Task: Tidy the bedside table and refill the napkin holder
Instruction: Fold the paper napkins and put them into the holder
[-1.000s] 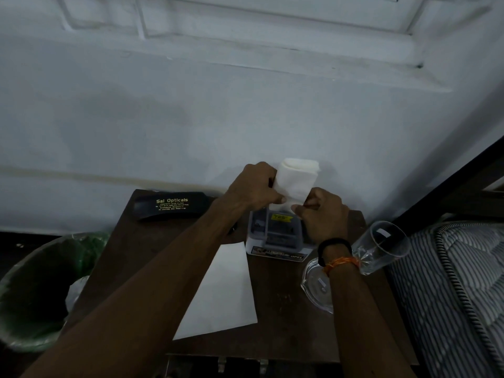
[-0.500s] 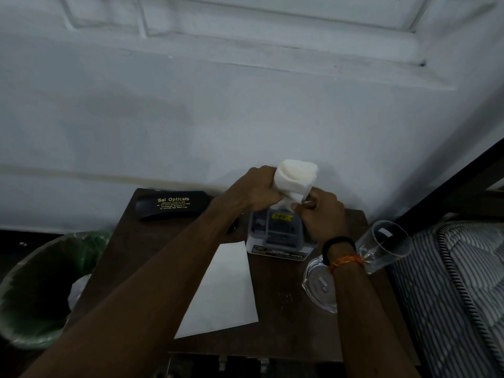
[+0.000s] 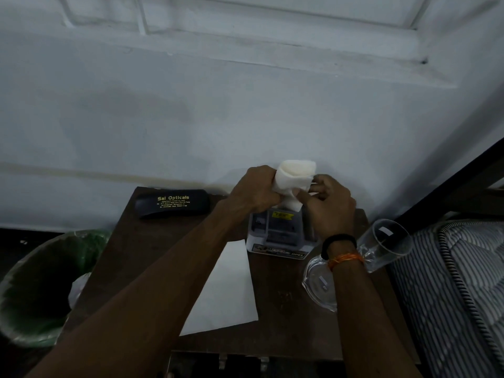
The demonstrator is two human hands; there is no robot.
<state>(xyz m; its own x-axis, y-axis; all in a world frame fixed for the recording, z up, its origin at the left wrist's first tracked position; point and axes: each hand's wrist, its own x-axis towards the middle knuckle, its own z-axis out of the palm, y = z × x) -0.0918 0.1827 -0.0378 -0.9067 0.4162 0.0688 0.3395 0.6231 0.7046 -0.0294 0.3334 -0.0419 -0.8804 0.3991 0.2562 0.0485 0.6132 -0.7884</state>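
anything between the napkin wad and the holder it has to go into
Nothing visible. Both hands, left hand and right hand, hold the napkin wad directly above the napkin holder, with only their own fingers around it.

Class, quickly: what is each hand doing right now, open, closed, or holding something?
Left hand: closed, gripping the folded napkins.
Right hand: closed, pinching the same napkins, above the napkin holder.
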